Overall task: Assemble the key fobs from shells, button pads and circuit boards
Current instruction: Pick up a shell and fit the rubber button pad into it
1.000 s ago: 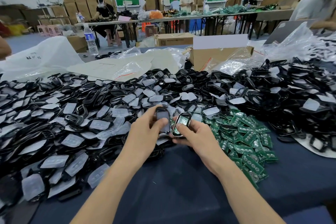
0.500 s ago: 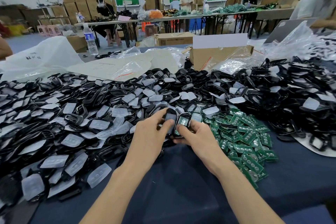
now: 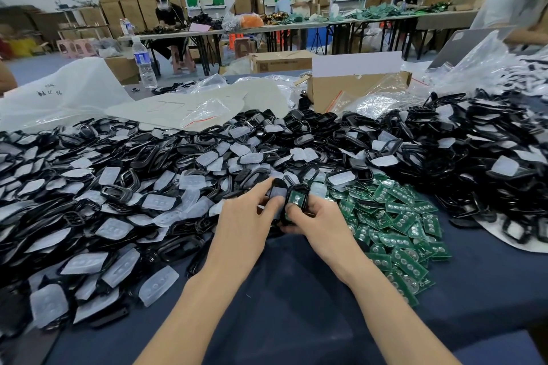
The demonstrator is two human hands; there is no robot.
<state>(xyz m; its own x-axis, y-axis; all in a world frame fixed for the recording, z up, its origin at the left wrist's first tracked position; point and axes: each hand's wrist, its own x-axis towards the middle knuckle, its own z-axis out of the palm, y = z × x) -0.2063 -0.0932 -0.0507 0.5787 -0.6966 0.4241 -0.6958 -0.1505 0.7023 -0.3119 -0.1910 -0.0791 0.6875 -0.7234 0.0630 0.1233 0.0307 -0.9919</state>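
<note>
My left hand [image 3: 246, 216] pinches a black shell half [image 3: 278, 191] between thumb and fingers. My right hand [image 3: 317, 216] holds the other black shell half [image 3: 297, 197], with a green circuit board showing inside it and my thumb on its lower part. The two halves are side by side and touching, just above the table's blue cloth. A heap of black shells and translucent button pads [image 3: 124, 187] spreads to the left and behind. Green circuit boards [image 3: 394, 225] lie in a pile to the right of my hands.
More black shells [image 3: 474, 163] pile up at the right. Behind the heaps stand an open cardboard box [image 3: 355, 89], clear plastic bags [image 3: 189, 109] and a water bottle [image 3: 144, 64]. Blue cloth [image 3: 296, 305] lies bare between my forearms. People work at far tables.
My hands have drawn together: the shell half in my left hand moved right until it meets the half with the board in my right hand. Both hands sank slightly.
</note>
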